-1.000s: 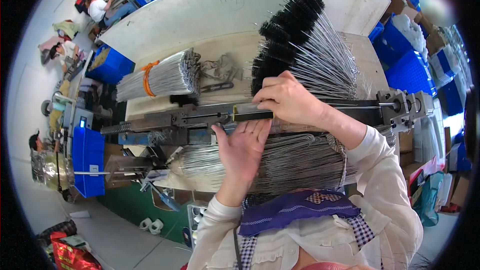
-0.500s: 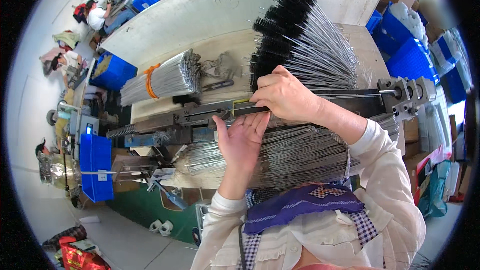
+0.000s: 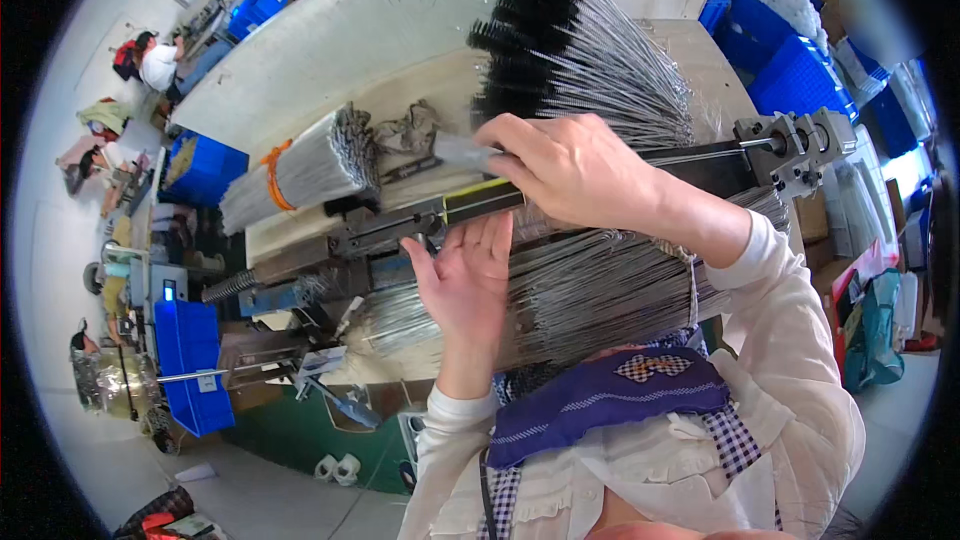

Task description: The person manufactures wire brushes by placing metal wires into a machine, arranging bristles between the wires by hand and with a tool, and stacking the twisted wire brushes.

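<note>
My right hand reaches across a long dark metal machine bar and pinches a small clear tuft of bristles at its fingertips. My left hand is held flat and open, palm up, just below the bar over a thick pile of thin metal wires. Beyond the bar lies a fan of finished wire brushes with black bristle tips. A bundle of wires tied with an orange band rests to the left on the wooden bench.
A metal clamp block ends the bar at the right. Blue plastic crates stand at the right, another blue bin at the left. Other people sit working at the far left. A white table top lies behind.
My right hand has slid a little left along the bar with the tuft. My left hand stays open below it, fingers now nearer the bar.
</note>
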A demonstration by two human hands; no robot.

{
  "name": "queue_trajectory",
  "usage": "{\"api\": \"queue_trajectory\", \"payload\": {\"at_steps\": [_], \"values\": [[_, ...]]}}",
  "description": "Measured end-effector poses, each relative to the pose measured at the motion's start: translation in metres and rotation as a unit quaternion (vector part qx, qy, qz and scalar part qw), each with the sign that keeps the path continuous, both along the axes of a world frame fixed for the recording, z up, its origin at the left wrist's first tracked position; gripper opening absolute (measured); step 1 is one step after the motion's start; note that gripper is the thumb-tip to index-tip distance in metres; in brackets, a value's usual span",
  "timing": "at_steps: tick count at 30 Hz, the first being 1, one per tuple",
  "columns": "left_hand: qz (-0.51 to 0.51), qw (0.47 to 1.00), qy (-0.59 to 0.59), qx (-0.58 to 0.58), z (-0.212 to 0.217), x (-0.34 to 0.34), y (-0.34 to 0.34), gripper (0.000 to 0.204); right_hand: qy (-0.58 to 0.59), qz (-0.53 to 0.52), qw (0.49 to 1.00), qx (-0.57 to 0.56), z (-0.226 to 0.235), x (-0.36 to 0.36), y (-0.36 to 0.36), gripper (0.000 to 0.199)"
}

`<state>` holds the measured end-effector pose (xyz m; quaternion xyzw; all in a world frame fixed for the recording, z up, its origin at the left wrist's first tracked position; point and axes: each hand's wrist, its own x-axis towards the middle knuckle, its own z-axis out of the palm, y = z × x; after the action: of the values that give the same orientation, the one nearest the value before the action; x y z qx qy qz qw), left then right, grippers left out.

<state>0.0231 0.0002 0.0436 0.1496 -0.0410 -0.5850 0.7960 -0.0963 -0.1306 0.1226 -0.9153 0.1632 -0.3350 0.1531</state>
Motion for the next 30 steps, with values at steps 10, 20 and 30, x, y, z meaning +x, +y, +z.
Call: {"api": "queue_trajectory", "payload": {"at_steps": [10, 20, 30], "values": [[-0.053, 0.998, -0.012, 0.034, -0.001, 0.006, 0.001, 0.069, 0.261, 0.016, 0.944, -0.2, -0.017, -0.001, 0.041, 0.035], [-0.075, 0.989, -0.104, 0.069, -0.02, 0.006, -0.001, 0.035, 0.168, -0.029, 0.985, -0.008, -0.055, -0.064, 0.058, 0.021], [-0.003, 0.982, -0.116, 0.146, -0.053, -0.043, -0.028, 0.034, 0.261, -0.229, 0.937, -0.024, -0.106, -0.183, 0.019, 0.014]]}}
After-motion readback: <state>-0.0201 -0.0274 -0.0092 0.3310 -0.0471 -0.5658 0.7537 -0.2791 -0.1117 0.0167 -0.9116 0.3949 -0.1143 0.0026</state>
